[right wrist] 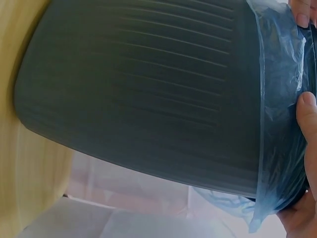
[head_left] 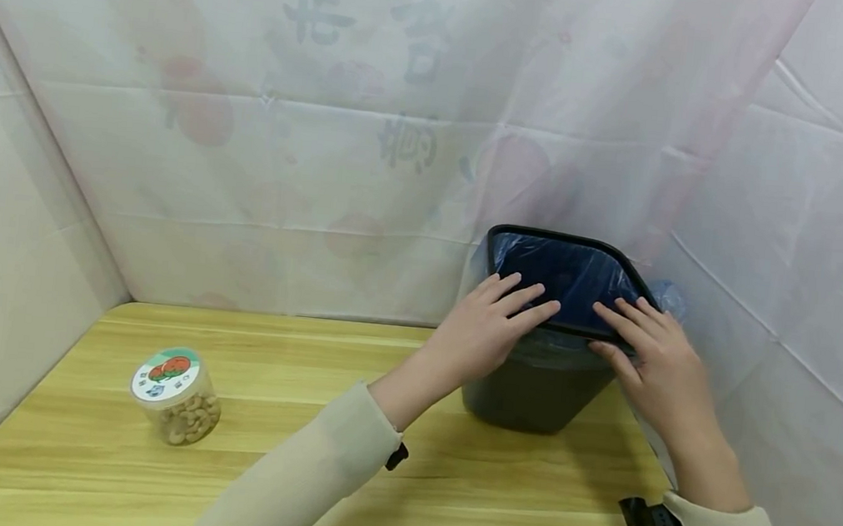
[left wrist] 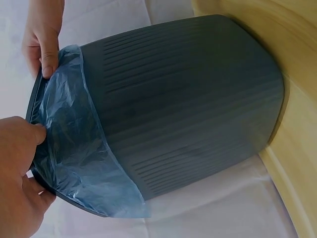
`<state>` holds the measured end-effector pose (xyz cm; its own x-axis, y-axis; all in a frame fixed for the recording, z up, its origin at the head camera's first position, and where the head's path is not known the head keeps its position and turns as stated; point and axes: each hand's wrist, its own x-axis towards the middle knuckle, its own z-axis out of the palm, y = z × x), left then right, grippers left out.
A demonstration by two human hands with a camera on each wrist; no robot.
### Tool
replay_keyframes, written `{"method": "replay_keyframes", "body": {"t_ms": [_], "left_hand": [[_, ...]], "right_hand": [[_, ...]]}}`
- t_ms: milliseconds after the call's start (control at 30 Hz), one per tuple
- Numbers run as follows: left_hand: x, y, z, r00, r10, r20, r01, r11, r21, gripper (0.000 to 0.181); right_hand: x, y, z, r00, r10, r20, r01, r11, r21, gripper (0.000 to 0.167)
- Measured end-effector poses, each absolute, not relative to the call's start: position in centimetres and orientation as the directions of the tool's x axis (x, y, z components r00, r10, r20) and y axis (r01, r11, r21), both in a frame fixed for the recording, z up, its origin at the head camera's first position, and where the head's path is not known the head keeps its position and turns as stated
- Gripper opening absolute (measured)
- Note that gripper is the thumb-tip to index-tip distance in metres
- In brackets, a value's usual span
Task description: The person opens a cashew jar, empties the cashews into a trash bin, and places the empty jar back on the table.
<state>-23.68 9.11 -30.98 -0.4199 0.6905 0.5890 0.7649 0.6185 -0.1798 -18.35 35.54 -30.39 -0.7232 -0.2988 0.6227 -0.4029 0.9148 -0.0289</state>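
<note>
A dark grey trash can (head_left: 526, 397) with a black rim (head_left: 555, 235) stands upright at the table's back right. It is lined with a thin blue plastic bag (head_left: 579, 268), whose edge folds down over the outside, as both wrist views show. My left hand (head_left: 477, 331) grips the rim at the near left, its thumb outside and its fingers reaching over. On the right side my right hand (head_left: 668, 368) holds the rim with the bag, the thumb (right wrist: 308, 111) against the outside. The can's bottom inside is hidden.
A clear jar (head_left: 186, 414) of cashews with a printed lid stands on the left of the wooden table (head_left: 287, 418). White cloth walls (head_left: 284, 201) enclose the back and sides. A bunched bit of bag (head_left: 667, 297) sticks out right of the can.
</note>
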Motion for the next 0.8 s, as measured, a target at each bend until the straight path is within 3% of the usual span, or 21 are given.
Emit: {"method": "replay_keyframes", "body": {"t_ms": [800], "left_hand": [[-22.6, 6.1, -31.5, -0.381, 0.653, 0.654, 0.778, 0.609, -0.155, 0.052]], "right_hand": [[-18.4, 32.5, -30.9, -0.673, -0.319, 0.668, -0.446, 0.895, -0.021, 0.060]]}}
